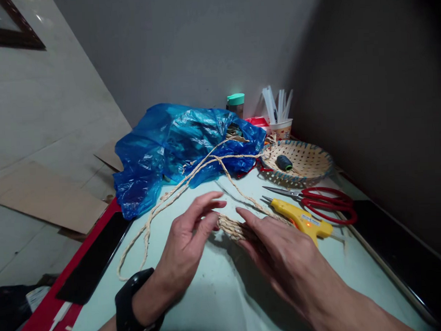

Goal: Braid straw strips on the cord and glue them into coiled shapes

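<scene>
My right hand [281, 245] is wrapped around a coiled piece of twisted straw cord [235, 227], its rows lying side by side. Thumb and fingers press it from both sides, and the palm hides most of it. At the coil's left end is my left hand [194, 229], fingers apart and bent; the thumb tip is at the coil's edge, perhaps touching. A long loose straw cord [167, 201] loops on the table to the left and runs back over a blue plastic bag [176, 138]. Another strand of cord [239, 186] slants down toward my right hand.
A yellow glue gun [298, 216] with an orange light lies beside my right hand. Red-handled scissors [323, 200] are behind it. Farther back stand a woven basket [314, 157] holding a dark thread spool [284, 163], a cup of glue sticks [281, 129] and a green-lidded jar [236, 102].
</scene>
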Motion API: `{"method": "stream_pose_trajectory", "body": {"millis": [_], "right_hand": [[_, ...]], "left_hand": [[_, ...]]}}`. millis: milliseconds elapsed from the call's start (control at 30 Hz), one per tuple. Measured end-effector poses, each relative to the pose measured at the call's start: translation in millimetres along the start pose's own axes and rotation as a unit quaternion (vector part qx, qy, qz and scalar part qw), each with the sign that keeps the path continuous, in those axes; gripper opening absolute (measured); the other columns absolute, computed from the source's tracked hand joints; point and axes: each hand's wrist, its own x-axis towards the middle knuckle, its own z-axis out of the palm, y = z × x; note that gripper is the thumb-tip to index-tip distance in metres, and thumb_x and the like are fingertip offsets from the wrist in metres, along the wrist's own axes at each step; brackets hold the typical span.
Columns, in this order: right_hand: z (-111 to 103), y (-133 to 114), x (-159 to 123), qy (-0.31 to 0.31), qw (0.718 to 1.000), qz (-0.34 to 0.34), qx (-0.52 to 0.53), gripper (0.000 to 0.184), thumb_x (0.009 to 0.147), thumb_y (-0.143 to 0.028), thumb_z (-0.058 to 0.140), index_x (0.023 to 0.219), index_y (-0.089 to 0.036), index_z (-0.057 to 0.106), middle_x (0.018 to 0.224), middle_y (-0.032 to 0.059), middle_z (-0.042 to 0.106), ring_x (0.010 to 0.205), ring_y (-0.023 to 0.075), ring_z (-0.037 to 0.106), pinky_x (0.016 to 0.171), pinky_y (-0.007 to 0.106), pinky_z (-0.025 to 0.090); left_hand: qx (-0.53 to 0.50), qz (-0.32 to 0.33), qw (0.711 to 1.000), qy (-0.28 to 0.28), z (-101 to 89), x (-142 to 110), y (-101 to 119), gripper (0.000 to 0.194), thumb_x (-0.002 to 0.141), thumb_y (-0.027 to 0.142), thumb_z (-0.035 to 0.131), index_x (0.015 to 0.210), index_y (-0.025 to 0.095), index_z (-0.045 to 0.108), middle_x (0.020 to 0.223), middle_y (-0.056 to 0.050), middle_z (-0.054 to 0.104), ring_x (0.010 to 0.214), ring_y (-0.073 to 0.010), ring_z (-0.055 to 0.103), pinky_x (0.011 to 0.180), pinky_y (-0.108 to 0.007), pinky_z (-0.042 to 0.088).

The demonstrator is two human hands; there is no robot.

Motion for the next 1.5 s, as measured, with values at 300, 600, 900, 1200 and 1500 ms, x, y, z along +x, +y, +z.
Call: {"method": "stream_pose_trajectory", "body": {"millis": [300, 600, 900, 1200, 1500], "right_hand": [[-3.6, 5.3, -1.3, -0.069, 0.994, 0.017, 0.085, 0.017, 0.098, -0.016, 0.046, 0.113, -0.019, 0.054, 0.099, 0.0086, 0.068, 0.084, 0.0211, 0.064, 0.071, 0.036, 0.053], [-6.7, -2.2, 1.3, -0.073, 0.989, 0.065, 0.107, 0.026, 0.094, -0.018, 0.056, 0.119, -0.024, 0.052, 0.101, 0.0036, 0.069, 0.087, 0.0204, 0.065, 0.077, 0.036, 0.052], [-35.7, -0.2, 13.4, -0.088, 0.988, 0.077, 0.097, 0.022, 0.092, -0.024, 0.061, 0.114, -0.024, 0.058, 0.102, 0.0032, 0.070, 0.090, 0.0222, 0.066, 0.075, 0.035, 0.054], [-32.9, 2.9, 17.5, -0.094, 0.978, 0.077, 0.167, 0.022, 0.101, -0.020, 0.043, 0.092, -0.024, 0.063, 0.092, 0.0008, 0.071, 0.079, 0.0162, 0.067, 0.069, 0.027, 0.050], [-30.3, -0.3, 11.7, -0.096, 0.982, 0.056, 0.153, 0.019, 0.099, -0.029, 0.050, 0.088, -0.019, 0.062, 0.082, 0.0047, 0.067, 0.079, 0.0216, 0.062, 0.072, 0.035, 0.047]], "left_hand": [[0.189, 0.179, 0.958, -0.119, -7.8, 6.5, -3.2, 0.029, 0.091, 0.019, 0.060, 0.120, 0.017, 0.064, 0.117, -0.009, 0.070, 0.109, -0.0184, 0.064, 0.096, -0.028, 0.049], [0.232, 0.251, 0.926, -0.157, -16.4, 2.9, -2.3, 0.037, 0.095, 0.012, 0.050, 0.130, 0.022, 0.054, 0.109, -0.009, 0.069, 0.099, -0.0188, 0.065, 0.086, -0.030, 0.052], [0.295, 0.292, 0.906, -0.087, -36.7, 6.4, 8.3, 0.026, 0.092, 0.013, 0.059, 0.117, 0.019, 0.057, 0.102, -0.006, 0.068, 0.094, -0.0152, 0.064, 0.087, -0.021, 0.048], [0.312, 0.290, 0.899, -0.100, -41.1, 5.3, 6.9, 0.031, 0.091, 0.015, 0.060, 0.120, 0.022, 0.056, 0.107, -0.007, 0.067, 0.100, -0.0189, 0.063, 0.094, -0.028, 0.047], [0.313, 0.285, 0.900, -0.103, -40.1, 5.3, 5.7, 0.028, 0.090, 0.013, 0.061, 0.118, 0.021, 0.059, 0.107, -0.007, 0.067, 0.102, -0.0177, 0.063, 0.096, -0.026, 0.046]]}}
